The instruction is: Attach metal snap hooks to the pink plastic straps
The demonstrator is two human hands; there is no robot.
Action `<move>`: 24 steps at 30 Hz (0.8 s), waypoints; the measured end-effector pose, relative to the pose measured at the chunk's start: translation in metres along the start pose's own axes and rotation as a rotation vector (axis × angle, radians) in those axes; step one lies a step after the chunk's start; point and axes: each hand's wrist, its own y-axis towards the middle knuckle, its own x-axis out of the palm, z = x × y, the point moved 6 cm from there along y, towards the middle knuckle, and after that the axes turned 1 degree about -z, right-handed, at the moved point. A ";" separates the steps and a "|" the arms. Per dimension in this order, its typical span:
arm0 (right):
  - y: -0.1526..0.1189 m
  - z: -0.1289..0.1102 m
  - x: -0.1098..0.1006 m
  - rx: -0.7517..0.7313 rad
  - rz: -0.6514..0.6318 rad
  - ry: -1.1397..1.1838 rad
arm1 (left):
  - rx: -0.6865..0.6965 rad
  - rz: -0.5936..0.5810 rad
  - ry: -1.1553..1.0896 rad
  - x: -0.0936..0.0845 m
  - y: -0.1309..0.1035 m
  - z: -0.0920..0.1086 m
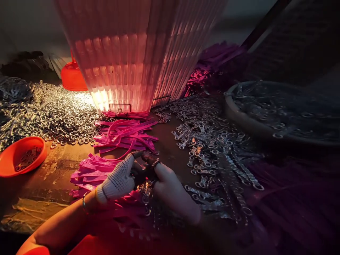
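Note:
My left hand (pixel 119 179), in a white dotted glove with dark fingertips, is closed at the middle of the table. My right hand (pixel 171 189) meets it, its dark-tipped fingers also closed. At the right fingertips a small metal ring piece (pixel 156 162) shows; what lies between the left fingers is in shadow. Beside and beneath my left hand lies a bundle of pink straps (pixel 87 171), and one loose pink strap (pixel 124 154) curves up behind its fingers. Below both hands, several shiny metal ring pieces (pixel 146 191) catch the light.
More pink straps (pixel 124 134) lie ahead, before a ribbed translucent screen (pixel 117 71). A heap of metal ring pieces (pixel 63 113) glows under a red lamp (pixel 73 76). An orange bowl (pixel 7 161) sits left. Chained metal pieces (pixel 207 152) and a large basin (pixel 239 115) occupy the right.

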 end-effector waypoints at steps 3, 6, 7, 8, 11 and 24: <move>-0.005 0.005 0.001 0.048 0.065 -0.110 | -0.080 0.061 -0.162 0.001 -0.004 0.000; -0.005 0.003 0.009 0.026 0.036 -0.339 | -0.085 0.116 -0.168 0.002 -0.004 -0.002; -0.003 0.001 0.011 0.018 0.014 -0.413 | -0.087 0.121 -0.172 0.002 -0.002 -0.003; -0.001 0.000 0.012 0.016 -0.006 -0.478 | -0.097 0.121 -0.194 0.002 0.000 -0.006; 0.004 -0.003 0.010 0.038 -0.062 -0.582 | -0.175 0.106 -0.335 0.005 0.006 -0.014; -0.016 0.065 -0.014 0.215 0.286 -0.174 | 0.042 -0.216 0.963 0.016 0.110 -0.018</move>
